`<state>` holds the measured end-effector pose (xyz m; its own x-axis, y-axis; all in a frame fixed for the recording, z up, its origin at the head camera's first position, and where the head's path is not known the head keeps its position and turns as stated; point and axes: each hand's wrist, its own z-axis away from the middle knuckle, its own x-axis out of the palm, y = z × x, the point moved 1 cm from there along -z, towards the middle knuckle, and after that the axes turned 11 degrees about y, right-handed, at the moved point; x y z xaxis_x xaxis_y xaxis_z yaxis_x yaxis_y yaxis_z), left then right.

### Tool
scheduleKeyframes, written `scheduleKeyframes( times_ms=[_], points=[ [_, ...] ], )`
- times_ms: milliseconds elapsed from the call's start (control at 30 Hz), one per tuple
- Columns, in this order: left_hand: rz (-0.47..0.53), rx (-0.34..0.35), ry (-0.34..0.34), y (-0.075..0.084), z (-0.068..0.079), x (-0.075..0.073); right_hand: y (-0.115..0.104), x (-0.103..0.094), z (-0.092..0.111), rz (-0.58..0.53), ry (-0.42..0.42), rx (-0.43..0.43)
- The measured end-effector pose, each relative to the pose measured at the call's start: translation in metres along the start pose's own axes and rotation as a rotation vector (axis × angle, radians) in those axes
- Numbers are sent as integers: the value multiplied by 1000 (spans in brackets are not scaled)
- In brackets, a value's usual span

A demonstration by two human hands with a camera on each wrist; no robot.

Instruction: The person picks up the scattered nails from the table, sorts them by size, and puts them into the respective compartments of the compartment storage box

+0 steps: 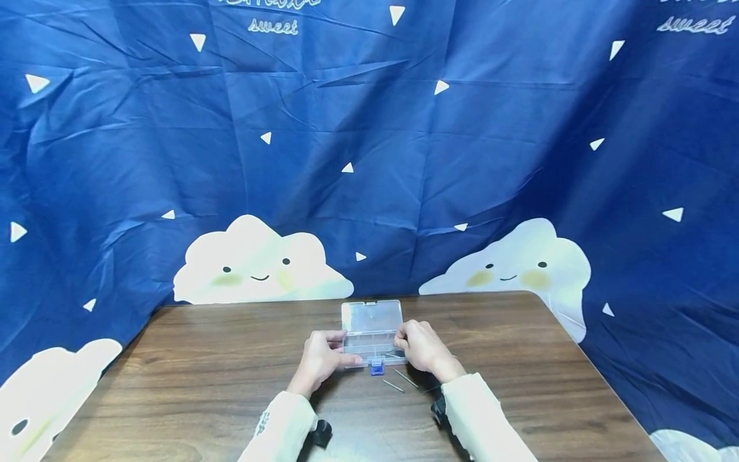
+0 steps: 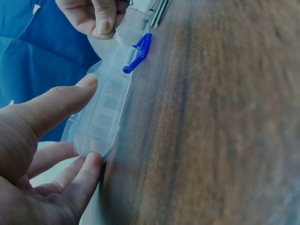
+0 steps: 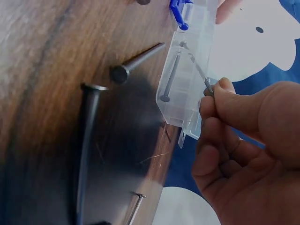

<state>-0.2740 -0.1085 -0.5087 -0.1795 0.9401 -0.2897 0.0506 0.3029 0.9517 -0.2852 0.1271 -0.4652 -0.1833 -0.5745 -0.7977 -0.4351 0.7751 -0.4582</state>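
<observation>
- A clear plastic box [image 1: 359,350] sits on a brown wooden table [image 1: 202,359], its lid [image 1: 372,316] standing open at the far side and its blue latch [image 1: 377,368] at the near edge.
- The person's left hand [image 1: 320,358] holds the box's left end, thumb along the near side and fingers apart around the end.
- The right hand [image 1: 424,345] pinches a slim metal nail [image 3: 202,77] between thumb and forefinger, over the box's right part; the nail slants into the box.
- Another nail [image 3: 172,77] lies inside, in the right-end compartment.
- Loose nails [image 1: 407,378] lie on the table in front of the box, near the right hand.
- Behind hangs a blue curtain [image 1: 369,128] with smiling white clouds [image 1: 260,263] and small white triangles.
</observation>
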Motion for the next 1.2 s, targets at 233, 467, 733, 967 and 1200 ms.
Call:
scheduleKeyframes(
  times_ms=[233,467,733,967,1200],
  points=[
    [-11,1,-1,0,-1,1,2,0,0,1,15,7],
    [-15,2,-1,1,0,1,5,-3,3,-22,45,12],
    [-16,-4,-3,0,1,0,5,-13,12,-77,99,3],
    [-24,1,2,-1,0,0,7,-20,20,-91,95,22],
    [-27,1,6,-1,0,0,12,-26,32,-68,76,-7]
  ],
)
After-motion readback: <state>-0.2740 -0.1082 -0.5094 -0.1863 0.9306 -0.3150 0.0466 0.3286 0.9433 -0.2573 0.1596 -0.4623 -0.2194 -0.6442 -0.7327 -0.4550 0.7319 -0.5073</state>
